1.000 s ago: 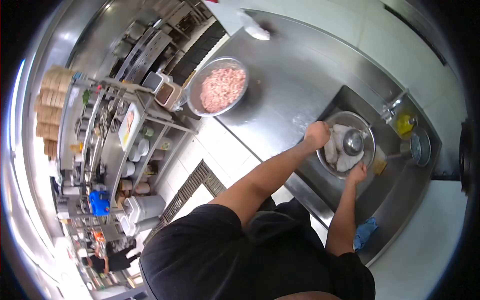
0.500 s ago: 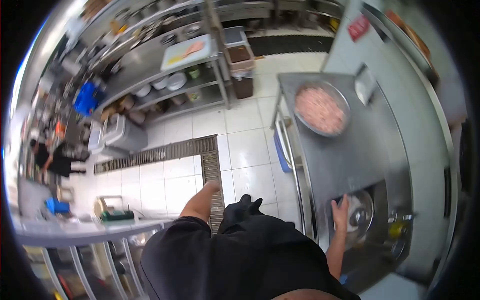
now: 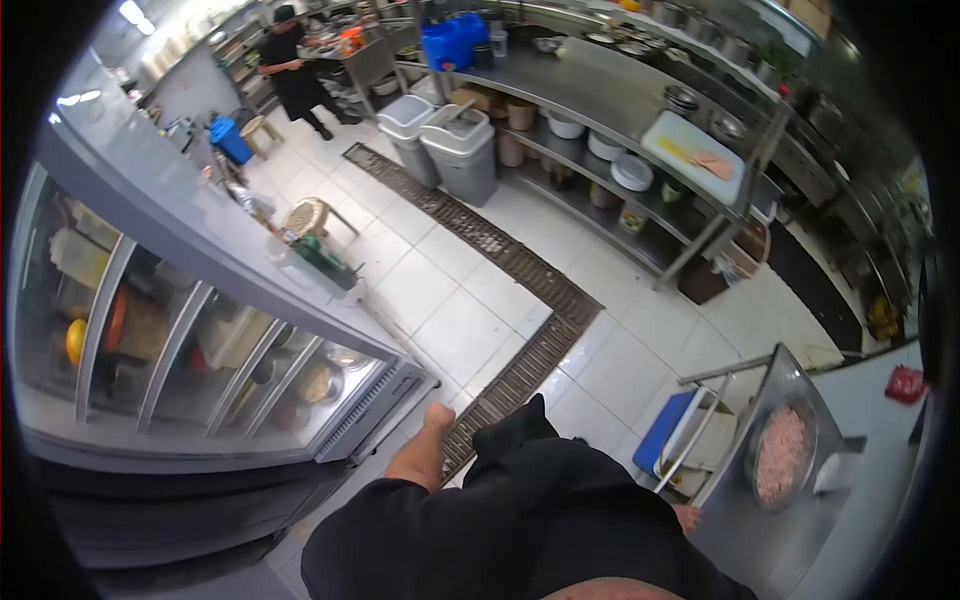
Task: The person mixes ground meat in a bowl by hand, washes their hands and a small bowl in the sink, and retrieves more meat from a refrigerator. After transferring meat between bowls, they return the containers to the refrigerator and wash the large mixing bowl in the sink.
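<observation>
Item: person turning from the steel table (image 3: 760, 530) toward the glass-door cooler (image 3: 200, 370).

- Left hand (image 3: 437, 418): one, loosely closed, empty, swung nearest the cooler.
- Right hand (image 3: 688, 517): barely shown, fingers cannot be read.
- Bowl of minced meat (image 3: 782, 455): one, just beyond the right hand.
- Grey bins (image 3: 445, 135): two (far off).

Judged: mid-walk; next move needs a free grip.

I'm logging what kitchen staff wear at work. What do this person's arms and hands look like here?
A black short-sleeved top covers the shoulders; both forearms are bare. The left hand wears no glove, watch or ring that can be made out. Only a sliver of the right hand shows, also ungloved.
</observation>
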Demonstrator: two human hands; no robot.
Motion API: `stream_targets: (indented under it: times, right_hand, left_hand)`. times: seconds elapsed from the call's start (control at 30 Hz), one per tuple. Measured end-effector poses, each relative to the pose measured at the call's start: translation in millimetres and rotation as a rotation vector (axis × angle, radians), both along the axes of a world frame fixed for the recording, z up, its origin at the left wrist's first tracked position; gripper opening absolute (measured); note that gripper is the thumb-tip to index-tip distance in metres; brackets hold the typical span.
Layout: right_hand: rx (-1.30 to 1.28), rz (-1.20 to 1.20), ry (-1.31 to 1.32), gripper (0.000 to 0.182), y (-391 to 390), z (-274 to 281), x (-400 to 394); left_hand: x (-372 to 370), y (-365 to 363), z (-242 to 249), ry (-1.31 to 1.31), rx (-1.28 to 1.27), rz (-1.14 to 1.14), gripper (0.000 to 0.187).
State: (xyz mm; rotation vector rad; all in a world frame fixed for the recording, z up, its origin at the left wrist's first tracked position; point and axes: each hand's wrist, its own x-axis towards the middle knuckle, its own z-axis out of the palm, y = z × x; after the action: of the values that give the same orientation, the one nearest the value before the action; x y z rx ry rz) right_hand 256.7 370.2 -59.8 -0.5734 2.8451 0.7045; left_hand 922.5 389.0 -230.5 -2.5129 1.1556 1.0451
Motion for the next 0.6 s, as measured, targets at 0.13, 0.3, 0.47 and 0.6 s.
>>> stream_targets:
  times: [0.13,0.3,0.47,0.6]
  right_hand:
    - [0.025,0.038,-0.031,0.082,-19.5,-12.3,-16.1]
    - [0.098,0.110,-0.122,0.065,-59.9,-27.4,-22.1]
    - [0.224,0.289,-0.244,0.048,-135.5,-40.4,-14.4]
    - [0.403,0.660,-0.437,0.035,-239.4,-72.8,-3.5]
  left_hand:
    - [11.2,37.0,33.2,-0.117,-0.048,0.295,0.029]
    - [34.8,-1.3,78.3,-0.180,-0.045,0.413,0.028]
    - [89.3,-65.5,-18.3,-0.070,0.177,0.070,0.040]
    - [94.4,-147.1,18.2,-0.047,-0.015,0.380,0.059]
